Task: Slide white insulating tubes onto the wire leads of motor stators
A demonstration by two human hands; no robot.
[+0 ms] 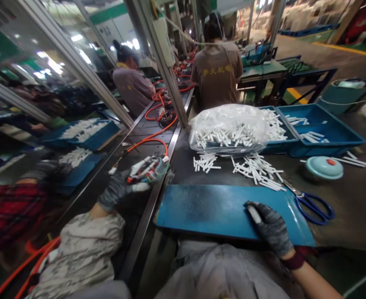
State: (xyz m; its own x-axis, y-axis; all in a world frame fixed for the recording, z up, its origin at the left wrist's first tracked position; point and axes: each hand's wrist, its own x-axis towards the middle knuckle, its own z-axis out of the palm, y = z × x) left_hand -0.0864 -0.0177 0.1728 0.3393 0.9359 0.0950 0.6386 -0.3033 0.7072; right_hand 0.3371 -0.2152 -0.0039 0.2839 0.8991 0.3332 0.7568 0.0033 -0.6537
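Multicoloured wire bundle (147, 169), gripped in the grey-gloved left hand (112, 193) over the dark conveyor (133, 220), left fingers curled against it, grey-gloved right hand (270, 226) over the flat blue rectangular board (198, 211) near blue-handled metal scissors (303, 197), right fingers bent, unclear whether pinching anything.

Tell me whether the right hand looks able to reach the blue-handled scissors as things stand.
Likely yes: the right hand is over the blue board, and the blue-handled scissors lie to the hand's right, handles uncovered, with nothing visible standing between.
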